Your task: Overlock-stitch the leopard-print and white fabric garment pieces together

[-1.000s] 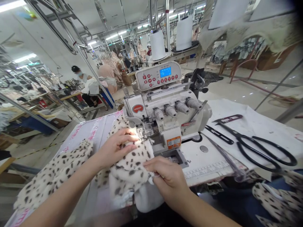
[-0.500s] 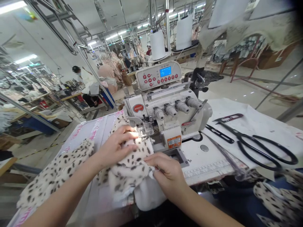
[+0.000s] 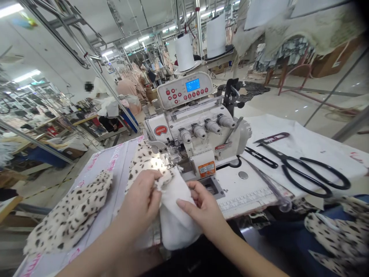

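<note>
A cream fabric piece with dark spots (image 3: 142, 158) runs under the presser foot (image 3: 168, 161) of the white overlock sewing machine (image 3: 198, 134). Its plain white side (image 3: 176, 215) is turned up between my hands and hangs over the table's front edge. My left hand (image 3: 144, 194) is closed on the fabric's edge just in front of the foot, fingers curled. To the right, my right hand (image 3: 201, 204) grips the white side between thumb and fingers. The machine's lamp lights the cloth near the needle, and my left hand covers part of the spotted side.
Another spotted piece (image 3: 72, 211) lies on the table at left. Black scissors (image 3: 300, 163) and thread snips (image 3: 262, 157) rest on white cloth at right. More spotted fabric (image 3: 331, 238) lies at lower right. A person (image 3: 106, 102) sits in the background; thread cones (image 3: 184, 52) stand behind the machine.
My left hand has drawn back from beside the presser foot and now pinches the fabric edge. The fabric by my right hand has been turned, showing its white side. The view has shifted slightly.
</note>
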`<action>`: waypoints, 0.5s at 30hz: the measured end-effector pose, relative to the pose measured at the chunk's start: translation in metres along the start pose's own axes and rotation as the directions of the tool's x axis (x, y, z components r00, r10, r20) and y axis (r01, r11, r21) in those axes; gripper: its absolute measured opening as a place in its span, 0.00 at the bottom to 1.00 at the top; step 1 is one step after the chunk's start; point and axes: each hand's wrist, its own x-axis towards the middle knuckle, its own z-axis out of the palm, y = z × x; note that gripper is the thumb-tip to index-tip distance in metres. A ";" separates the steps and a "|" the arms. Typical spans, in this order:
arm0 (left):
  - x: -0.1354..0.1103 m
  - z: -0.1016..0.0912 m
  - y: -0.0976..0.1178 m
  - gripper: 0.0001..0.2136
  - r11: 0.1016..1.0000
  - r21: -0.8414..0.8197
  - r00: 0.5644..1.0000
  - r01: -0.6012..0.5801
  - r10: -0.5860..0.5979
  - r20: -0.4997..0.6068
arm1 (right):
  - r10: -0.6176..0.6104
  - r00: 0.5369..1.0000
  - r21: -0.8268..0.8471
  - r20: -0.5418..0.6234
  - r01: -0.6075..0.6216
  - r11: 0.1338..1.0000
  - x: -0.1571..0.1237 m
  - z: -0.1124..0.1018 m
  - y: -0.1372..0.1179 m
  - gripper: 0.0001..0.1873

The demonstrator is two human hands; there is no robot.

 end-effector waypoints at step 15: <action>0.017 -0.007 0.012 0.11 0.997 -0.024 0.986 0.079 -0.074 0.148 | 0.087 0.992 -0.142 0.089 -0.074 0.987 0.012 0.024 0.019 0.05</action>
